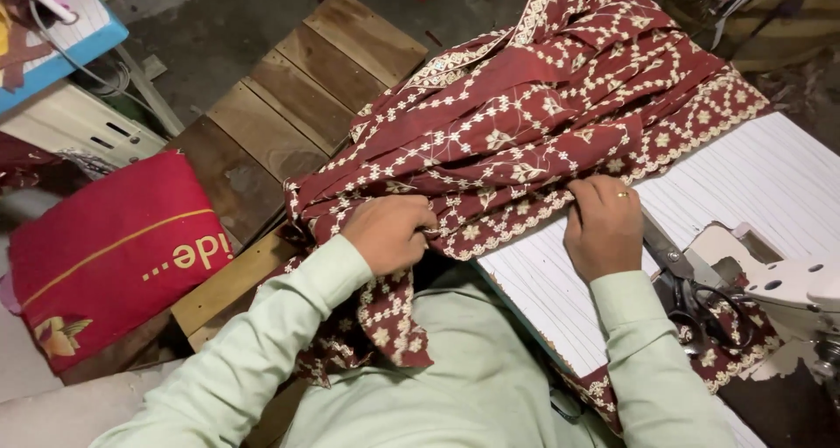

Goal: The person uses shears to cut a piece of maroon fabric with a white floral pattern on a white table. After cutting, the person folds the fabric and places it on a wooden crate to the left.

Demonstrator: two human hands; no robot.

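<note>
A dark red embroidered cloth (534, 107) with cream flower stitching and a scalloped border lies bunched across the white ribbed table top (770, 185). My left hand (388, 231) is closed on a fold of the cloth near its lower left edge. My right hand (604, 225), with a ring on one finger, presses down on the cloth's scalloped border at the table's edge, fingers curled over it. Part of the cloth hangs down onto my lap in pale green sleeves.
Black-handled scissors (691, 295) lie right beside my right hand. A white sewing machine (787, 282) stands at the right edge. A wooden slatted bench (289, 115) sits to the left, with a red printed bag (105, 255) and a pale box (70, 124) beyond.
</note>
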